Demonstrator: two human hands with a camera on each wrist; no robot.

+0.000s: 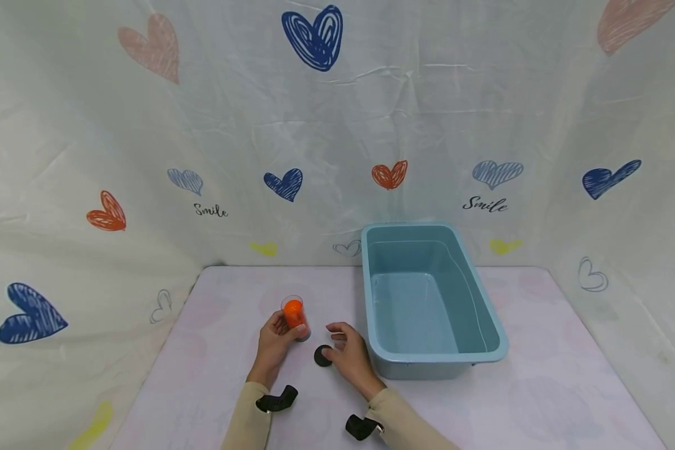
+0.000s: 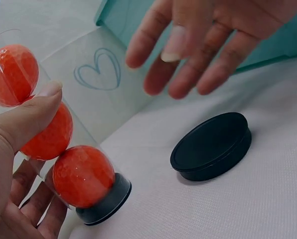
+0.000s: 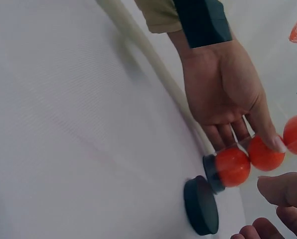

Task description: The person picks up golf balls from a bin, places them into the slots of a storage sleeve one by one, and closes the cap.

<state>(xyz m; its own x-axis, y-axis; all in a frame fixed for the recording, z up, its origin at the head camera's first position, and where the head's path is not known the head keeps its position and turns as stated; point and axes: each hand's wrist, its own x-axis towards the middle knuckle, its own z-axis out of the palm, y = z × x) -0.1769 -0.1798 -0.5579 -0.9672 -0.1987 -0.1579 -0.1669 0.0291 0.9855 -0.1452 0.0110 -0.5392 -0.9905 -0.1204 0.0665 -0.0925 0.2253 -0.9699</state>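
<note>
My left hand point(image 1: 274, 345) grips a clear tube point(image 2: 64, 199) that holds three orange balls point(image 2: 83, 177) in a row. A black cap closes the tube's lower end point(image 2: 108, 204), while its upper end has no cap on it. On the table beside it lies a round black lid point(image 2: 213, 149), flat side up. Above and just right of that lid hovers my right hand point(image 1: 350, 359), fingers loosely bent with nothing between them. In the left wrist view a gap shows between its fingertips and the lid.
A light blue plastic basin point(image 1: 435, 357) stands right of my hands on the pale tabletop point(image 1: 202, 350). Inside it only the bare bottom shows. A white curtain point(image 1: 337, 125) printed with hearts hangs behind the table. Black wrist mounts point(image 1: 277, 399) sit on both sleeves.
</note>
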